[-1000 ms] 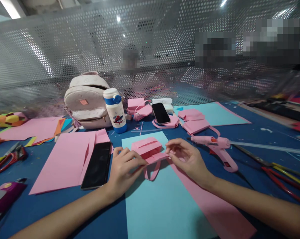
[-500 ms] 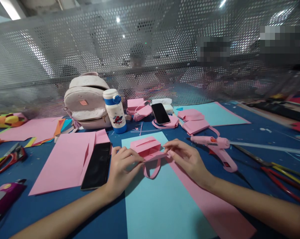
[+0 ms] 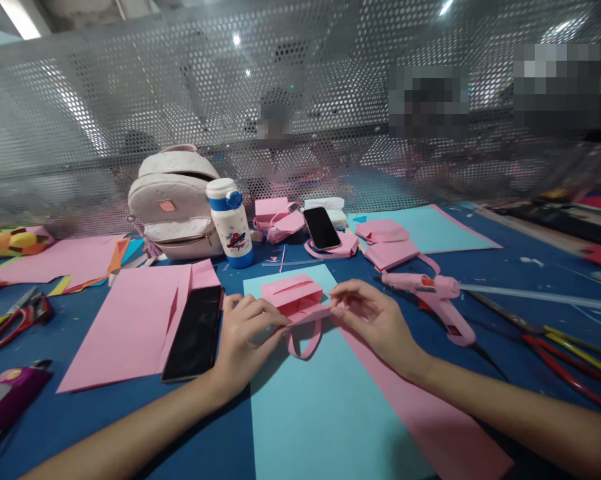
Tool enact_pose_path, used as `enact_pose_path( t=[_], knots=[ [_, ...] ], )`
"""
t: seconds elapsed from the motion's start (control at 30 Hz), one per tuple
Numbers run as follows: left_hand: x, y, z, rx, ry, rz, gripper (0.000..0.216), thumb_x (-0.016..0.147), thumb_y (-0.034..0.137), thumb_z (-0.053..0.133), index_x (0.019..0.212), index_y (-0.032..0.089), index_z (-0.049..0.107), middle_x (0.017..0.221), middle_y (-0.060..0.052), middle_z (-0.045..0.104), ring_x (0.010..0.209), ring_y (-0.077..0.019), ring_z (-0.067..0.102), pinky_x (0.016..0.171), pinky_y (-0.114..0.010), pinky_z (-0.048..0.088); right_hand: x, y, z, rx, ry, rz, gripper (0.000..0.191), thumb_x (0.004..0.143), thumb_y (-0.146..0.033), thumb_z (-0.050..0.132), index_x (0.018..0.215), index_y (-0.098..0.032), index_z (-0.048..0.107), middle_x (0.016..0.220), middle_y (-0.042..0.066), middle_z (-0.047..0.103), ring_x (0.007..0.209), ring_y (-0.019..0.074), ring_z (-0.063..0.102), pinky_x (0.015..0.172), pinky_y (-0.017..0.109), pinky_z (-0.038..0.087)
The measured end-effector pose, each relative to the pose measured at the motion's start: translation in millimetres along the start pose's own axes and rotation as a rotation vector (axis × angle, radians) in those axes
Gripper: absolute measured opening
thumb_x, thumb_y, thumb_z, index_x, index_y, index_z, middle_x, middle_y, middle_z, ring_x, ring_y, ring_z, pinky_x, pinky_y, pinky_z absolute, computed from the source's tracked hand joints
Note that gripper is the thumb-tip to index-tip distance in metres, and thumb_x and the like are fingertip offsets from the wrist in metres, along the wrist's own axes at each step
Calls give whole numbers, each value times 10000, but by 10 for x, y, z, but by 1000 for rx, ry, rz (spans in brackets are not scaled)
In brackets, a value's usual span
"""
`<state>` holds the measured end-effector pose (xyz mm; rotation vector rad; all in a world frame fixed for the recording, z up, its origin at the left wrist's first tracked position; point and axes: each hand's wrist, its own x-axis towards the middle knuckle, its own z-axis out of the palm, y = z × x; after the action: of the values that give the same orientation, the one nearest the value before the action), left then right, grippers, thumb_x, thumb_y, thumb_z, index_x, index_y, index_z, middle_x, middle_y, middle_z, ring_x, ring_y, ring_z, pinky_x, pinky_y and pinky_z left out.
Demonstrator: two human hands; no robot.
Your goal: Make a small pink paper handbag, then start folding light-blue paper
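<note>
A small pink paper bag with a looped handle lies on a light blue sheet in front of me. My left hand pinches the bag's near left edge with curled fingers. My right hand pinches its right edge at the flap. Both hands are closed on the paper bag, which rests on the sheet.
A pink glue gun lies right of my hand, a ruler and scissors beyond. A black phone rests on pink paper at left. Backpack, bottle, a second phone and more pink bags stand behind.
The bag's handle loop has shifted slightly up and left with the bag. My right fingers have flattened onto the flap. Otherwise little has moved.
</note>
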<state>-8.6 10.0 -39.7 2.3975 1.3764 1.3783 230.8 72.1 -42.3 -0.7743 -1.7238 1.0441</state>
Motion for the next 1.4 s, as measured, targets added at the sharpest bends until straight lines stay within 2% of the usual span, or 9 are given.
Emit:
enact_pose_path(
  t=[0.4, 0.7, 1.0, 1.4],
  knots=[
    [11, 39, -3, 36, -10, 63, 112, 959, 189, 645, 899, 261, 706, 826, 28, 705, 735, -164, 558, 778, -373, 267, -25, -195, 75, 58, 12, 66, 155, 880, -335, 731, 978, -234, 665, 899, 33, 721, 817, 178, 643, 683, 288, 484],
    [3, 29, -2, 37, -7, 68, 127, 925, 137, 678, 912, 262, 696, 829, 41, 696, 734, -168, 545, 776, -371, 262, -31, -125, 33, 27, -28, 84, 166, 923, -367, 683, 1024, -237, 665, 937, 40, 729, 897, 195, 676, 765, 310, 506],
    [0, 20, -5, 29, -9, 64, 131, 912, 135, 699, 918, 266, 696, 840, 45, 700, 738, -165, 549, 781, -376, 264, -23, -111, 34, -54, -26, 34, 186, 870, -358, 741, 1013, -258, 676, 922, 14, 694, 853, 179, 635, 719, 289, 494],
    [0, 34, -4, 37, -16, 68, 101, 944, 179, 667, 898, 258, 711, 822, 32, 706, 734, -164, 560, 777, -373, 267, -33, -183, 77, -48, -21, 37, 151, 888, -350, 700, 979, -238, 659, 909, 20, 660, 846, 181, 621, 748, 296, 496]
  ],
)
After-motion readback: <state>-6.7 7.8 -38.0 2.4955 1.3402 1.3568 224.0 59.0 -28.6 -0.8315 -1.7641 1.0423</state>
